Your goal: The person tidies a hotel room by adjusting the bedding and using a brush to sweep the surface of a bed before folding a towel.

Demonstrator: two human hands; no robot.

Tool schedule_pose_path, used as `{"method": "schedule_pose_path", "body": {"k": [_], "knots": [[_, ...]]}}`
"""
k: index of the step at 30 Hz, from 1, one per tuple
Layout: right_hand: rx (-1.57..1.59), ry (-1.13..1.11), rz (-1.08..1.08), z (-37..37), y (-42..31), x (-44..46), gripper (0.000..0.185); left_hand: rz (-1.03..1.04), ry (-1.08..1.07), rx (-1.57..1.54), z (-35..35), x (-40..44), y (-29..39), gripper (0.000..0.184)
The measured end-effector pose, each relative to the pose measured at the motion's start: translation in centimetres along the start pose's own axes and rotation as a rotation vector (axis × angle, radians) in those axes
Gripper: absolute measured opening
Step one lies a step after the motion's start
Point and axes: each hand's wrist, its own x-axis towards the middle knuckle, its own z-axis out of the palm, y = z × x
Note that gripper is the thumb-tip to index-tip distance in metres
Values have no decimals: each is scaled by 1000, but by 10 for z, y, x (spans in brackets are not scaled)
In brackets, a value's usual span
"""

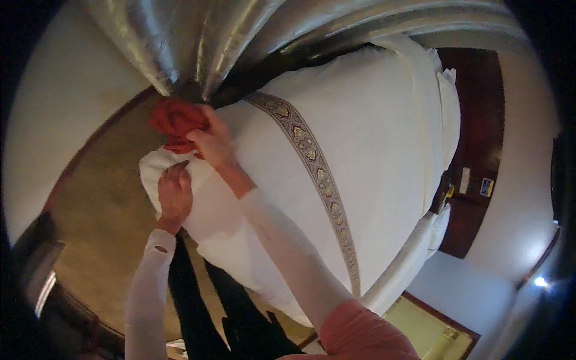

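Observation:
My right hand (pixel 217 139) is closed around a bunched red cloth (pixel 177 120), above the corner of the bed. Below and to the left of it, my left hand (pixel 175 193) has its fingers bent at the edge of the white bed sheet (pixel 207 201) and appears to grip it. A small dark shape shows at those fingertips; I cannot make out what it is. The sheet covers the bed, and a patterned bed runner (pixel 309 150) lies across it.
Shiny grey curtains (pixel 231 45) hang along the top of the view. Brown carpet (pixel 99 198) lies left of the bed. A dark wooden headboard (pixel 474 132) stands at the right, with pillows (pixel 447 114) before it. A framed picture or panel (pixel 429 324) shows at the lower right.

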Motion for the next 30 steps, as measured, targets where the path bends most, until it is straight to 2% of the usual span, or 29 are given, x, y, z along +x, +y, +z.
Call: {"method": "schedule_pose_path", "body": {"k": [1,3,7,8,9,12,13,15,16,20,22,23,24,26,27,28,30], "knots": [[391,63,-4,-6,-13,-11,57,-32,-78,152,-1,2,0,33],[556,131,142,-17,-62,-65,66,-88,-247,460,-4,-2,-3,35],[709,125,355,-37,-133,-171,85,-126,-343,52,-4,0,2,38],[680,141,361,-45,-141,-186,85,-154,-356,-45,-8,-2,2,40],[633,240,419,-56,-150,-199,82,-188,-355,-137,-15,-6,-3,42],[345,423,546,-110,-184,-224,69,-335,-420,-29,-49,-21,-10,44],[358,480,362,-137,-176,-237,66,-266,-322,40,-51,-38,-37,40],[97,608,325,-194,-186,-245,59,-406,-494,225,-89,-47,-36,35],[-54,734,123,-210,-199,-237,50,-469,-587,318,-108,-53,-34,34],[-660,859,89,-315,-201,-205,45,-590,-599,313,-191,-83,-51,32],[-774,932,84,-363,-164,-176,42,-437,-511,124,-221,-107,-118,34],[-778,987,43,-386,-131,-161,40,-436,-535,120,-240,-111,-131,35],[-813,1055,63,-389,-117,-142,40,-436,-559,116,-258,-115,-144,37],[-806,1154,127,-328,-103,-110,38,-517,-632,7,-293,-99,-152,38],[-780,1169,146,-282,-93,-93,38,-604,-677,-91,-310,-79,-146,39],[-736,1148,165,-224,-91,-73,37,-605,-783,-105,-334,-55,-108,39],[-589,1055,184,-99,-91,-39,36,-451,-773,-73,-361,-16,-77,38]]}}
